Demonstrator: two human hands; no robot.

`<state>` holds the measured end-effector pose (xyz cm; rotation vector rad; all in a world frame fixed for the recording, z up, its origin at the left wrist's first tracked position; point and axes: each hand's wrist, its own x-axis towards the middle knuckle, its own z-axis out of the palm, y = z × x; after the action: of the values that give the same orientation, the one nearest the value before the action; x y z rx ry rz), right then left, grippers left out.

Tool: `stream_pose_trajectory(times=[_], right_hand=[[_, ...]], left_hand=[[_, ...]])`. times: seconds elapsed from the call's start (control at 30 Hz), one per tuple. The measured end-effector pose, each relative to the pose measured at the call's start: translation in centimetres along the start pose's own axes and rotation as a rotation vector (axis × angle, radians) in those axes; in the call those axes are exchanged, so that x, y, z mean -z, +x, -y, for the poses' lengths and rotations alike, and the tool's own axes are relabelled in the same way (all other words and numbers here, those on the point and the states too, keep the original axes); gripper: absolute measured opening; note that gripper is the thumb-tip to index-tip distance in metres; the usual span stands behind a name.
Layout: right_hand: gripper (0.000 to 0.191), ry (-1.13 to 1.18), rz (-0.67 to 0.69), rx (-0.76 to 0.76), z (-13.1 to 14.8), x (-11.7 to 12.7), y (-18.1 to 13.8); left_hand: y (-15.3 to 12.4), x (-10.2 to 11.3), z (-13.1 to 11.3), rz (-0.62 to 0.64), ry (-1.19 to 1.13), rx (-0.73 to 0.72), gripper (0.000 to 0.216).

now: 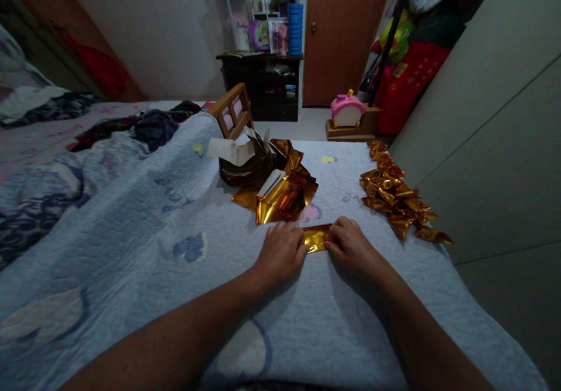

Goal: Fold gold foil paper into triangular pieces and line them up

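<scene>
A strip of folded gold foil paper [316, 239] lies low over the bed, stretched between my two hands. My left hand [283, 251] is closed on its left end, the thumb along the near edge. On its right end my right hand [350, 245] is closed too, fingers curled. Just beyond my hands sits a loose stack of gold foil sheets [280, 201], some showing pale undersides, beside a thick curled bundle of brown-edged paper [245, 169]. To the right, several folded gold foil pieces [390, 189] lie in a heap along the bed's edge.
A light blue quilt [188, 297] with heart prints covers the bed. Rumpled clothes [155, 128] lie at the left. Beyond the bed stand a wooden rail [232, 107], a dark cabinet [263, 87] and a pink toy [347, 110]. A pale wardrobe side [495, 145] borders the right.
</scene>
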<state>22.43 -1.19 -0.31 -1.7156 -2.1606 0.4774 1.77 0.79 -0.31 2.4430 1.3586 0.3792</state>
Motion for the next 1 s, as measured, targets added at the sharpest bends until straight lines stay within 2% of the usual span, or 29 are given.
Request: stream_pose_trajectory(times=[0.27,0.43,0.6,0.7,0.87,1.0], right_hand=[[0.01,-0.012,-0.022,0.007,0.1,-0.2,-0.1],[0.013,-0.005,-0.027,0.02,0.0,0.0,-0.1],[0.015,0.035,-0.014,0.048,-0.2,0.1,-0.2],[0.017,0.04,-0.02,0.053,-0.2,0.0,-0.3],[0.019,-0.007,-0.01,-0.005,0.3,-0.1,-0.1],[0.016,-0.073,-0.015,-0.028,0.9,-0.2,-0.1]], left_hand=[[-0.1,0.0,0.1,-0.017,-0.043,-0.008,0.005],[-0.2,0.2,-0.1,-0.039,-0.039,-0.096,0.008],[-0.4,-0.1,-0.2,-0.167,0.12,-0.171,0.012],[-0.4,-0.4,0.1,-0.224,0.178,-0.27,0.013],[-0.2,-0.6,0.3,-0.156,0.268,-0.491,0.012],[-0.4,-0.2,0.1,-0.096,0.292,-0.535,0.016]])
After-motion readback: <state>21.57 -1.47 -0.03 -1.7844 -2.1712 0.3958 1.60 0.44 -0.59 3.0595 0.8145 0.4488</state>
